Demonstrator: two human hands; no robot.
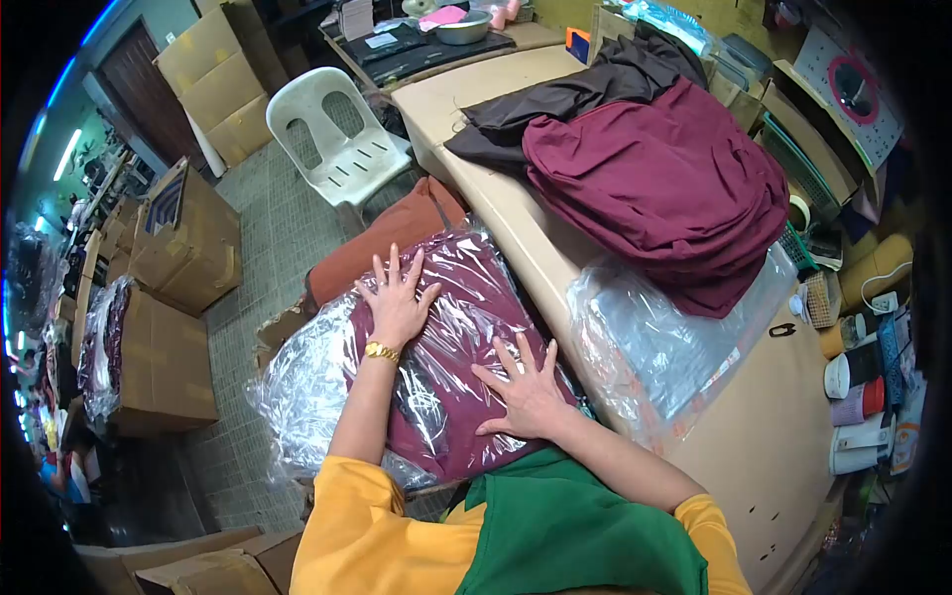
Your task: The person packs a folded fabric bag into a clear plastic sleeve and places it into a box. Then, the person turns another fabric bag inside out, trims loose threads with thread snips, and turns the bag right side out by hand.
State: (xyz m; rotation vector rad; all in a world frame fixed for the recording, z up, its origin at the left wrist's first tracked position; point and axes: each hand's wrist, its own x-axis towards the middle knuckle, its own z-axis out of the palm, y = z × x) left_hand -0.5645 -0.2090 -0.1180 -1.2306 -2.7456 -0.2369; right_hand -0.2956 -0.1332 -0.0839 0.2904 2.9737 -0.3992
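Observation:
A maroon garment in a clear plastic bag (466, 327) lies in front of me, beside the table's edge. Flat on its upper left part rests my left hand (399, 305), fingers spread, with a gold watch at the wrist. My right hand (526, 390) presses on the lower right part, its fingers also spread. Neither hand grips anything. Loose, shiny plastic bulges out on the left side of the package. Behind it is a rust-brown cloth (382, 238). What supports the package is mostly hidden.
On the tan table (739, 496) to my right lie a heap of maroon cloth (664, 178), dark cloth (595, 84) and clear plastic bags (684, 342). Cups and baskets line its far right. A white plastic chair (337, 134) stands ahead; cardboard boxes (169, 347) stand left.

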